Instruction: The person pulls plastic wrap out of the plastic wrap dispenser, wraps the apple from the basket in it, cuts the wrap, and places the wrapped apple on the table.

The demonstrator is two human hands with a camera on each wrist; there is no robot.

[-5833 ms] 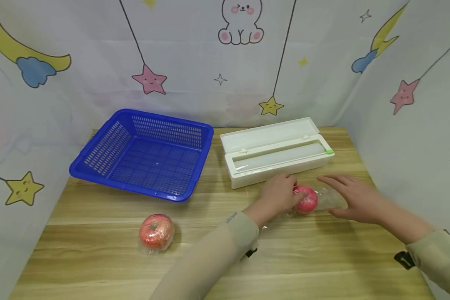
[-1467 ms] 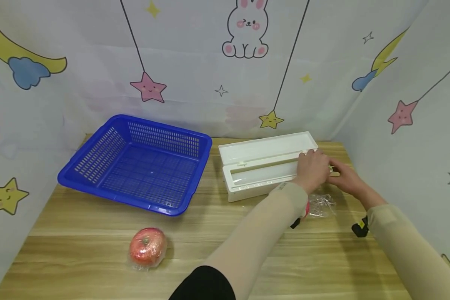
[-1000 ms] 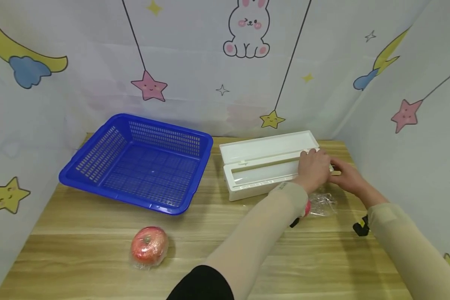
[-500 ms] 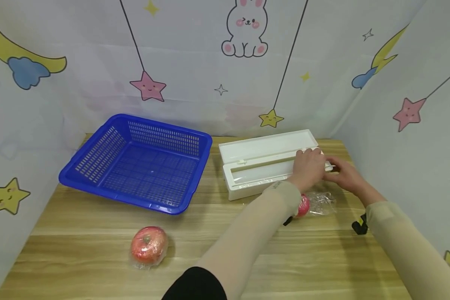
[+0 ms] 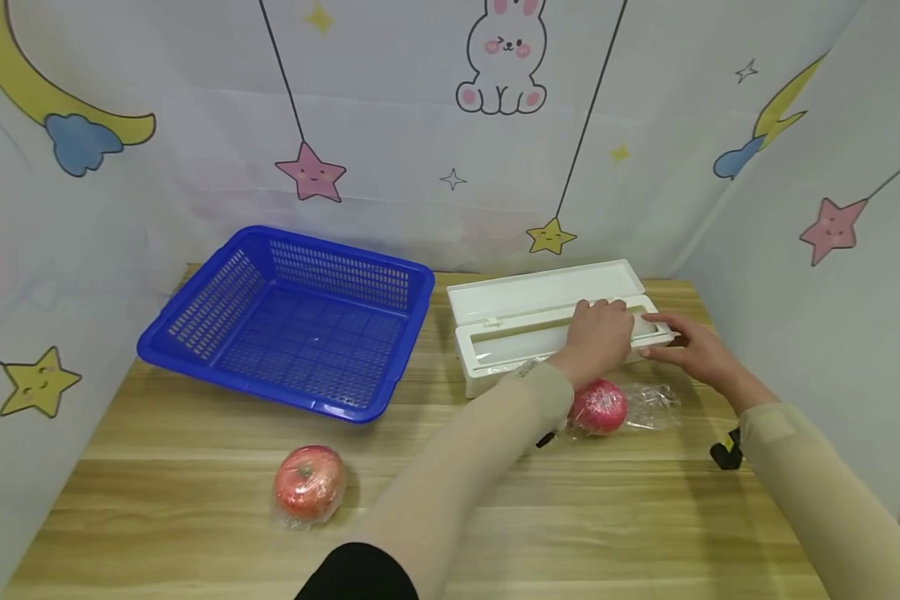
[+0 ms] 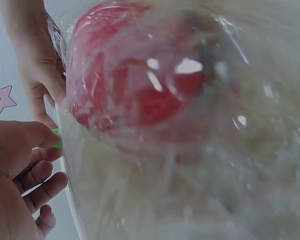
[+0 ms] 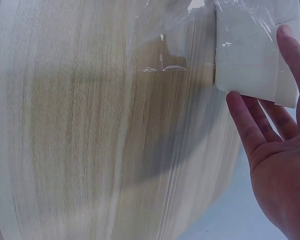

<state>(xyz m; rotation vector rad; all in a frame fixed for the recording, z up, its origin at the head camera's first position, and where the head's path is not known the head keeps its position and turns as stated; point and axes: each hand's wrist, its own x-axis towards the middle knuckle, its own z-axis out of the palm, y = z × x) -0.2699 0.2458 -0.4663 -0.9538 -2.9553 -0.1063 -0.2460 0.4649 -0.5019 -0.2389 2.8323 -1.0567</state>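
Observation:
A white cling film dispenser stands at the back right with its lid raised and a roll inside. My left hand is over its front edge; in the left wrist view its thumb and forefinger pinch the small green slide cutter. My right hand holds the dispenser's right end, thumb on top and fingers at the end face in the right wrist view. In front lies a red apple in clear cling film, partly hidden by the left sleeve. A second wrapped apple sits at front left.
A blue plastic basket stands at the back left of the wooden table. Behind and at the sides hang white cloth walls printed with stars and a rabbit. Clear film trails from the dispenser's front in the right wrist view.
Both hands have gone from the apple to the dispenser. Lately my left hand has slid left along its front edge, uncovering more of the apple, while my right hand stays at the right end.

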